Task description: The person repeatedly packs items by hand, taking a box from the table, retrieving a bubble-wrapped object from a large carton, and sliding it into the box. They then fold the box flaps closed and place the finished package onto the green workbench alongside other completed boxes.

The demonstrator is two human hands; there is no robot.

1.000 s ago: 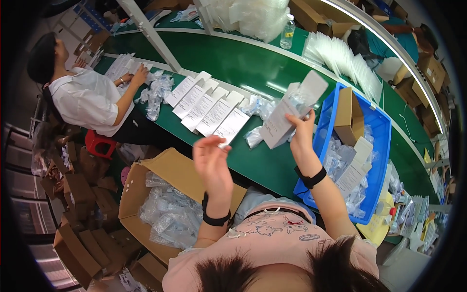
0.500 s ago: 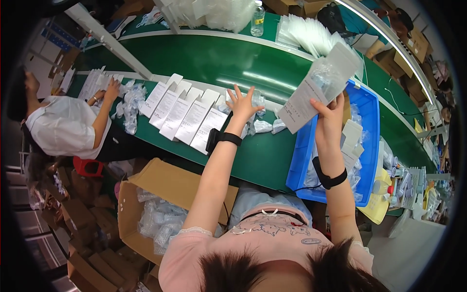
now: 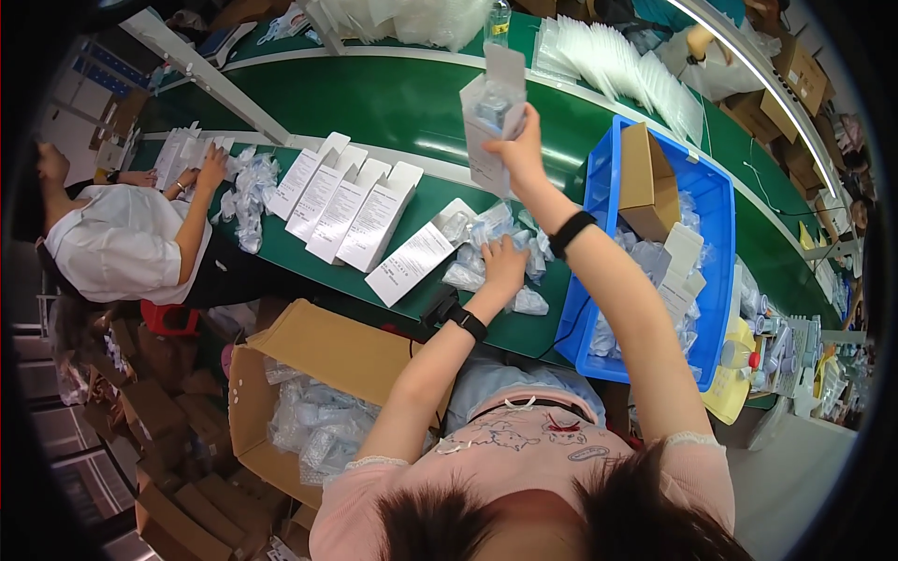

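My right hand point(image 3: 522, 154) is closed around a white carton point(image 3: 486, 173), raised above the bench with its top flap up and a clear-wrapped item showing inside. Below it my left hand point(image 3: 506, 266) reaches onto a pile of small clear plastic bags point(image 3: 493, 222); its slightly bent fingers are apart and touch the bags. Just left of that hand, a white carton point(image 3: 412, 265) lies tilted, a clear plastic item poking from its mouth. Several more white cartons point(image 3: 374, 227) stand in a slanted row, their flaps open.
At the right, a blue bin point(image 3: 725, 271) holds a brown carton point(image 3: 645, 182), white boxes and clear bags. A large cardboard box point(image 3: 313, 341) of bubble-wrapped items stands below the green bench point(image 3: 435, 323). Another person point(image 3: 122, 238) works at the left. A clear bottle point(image 3: 497, 23) stands at the back.
My right hand has carried the white carton leftward from over the blue bin. My left hand has come down from a spread reach onto the bags. The end carton of the row now leans over more.
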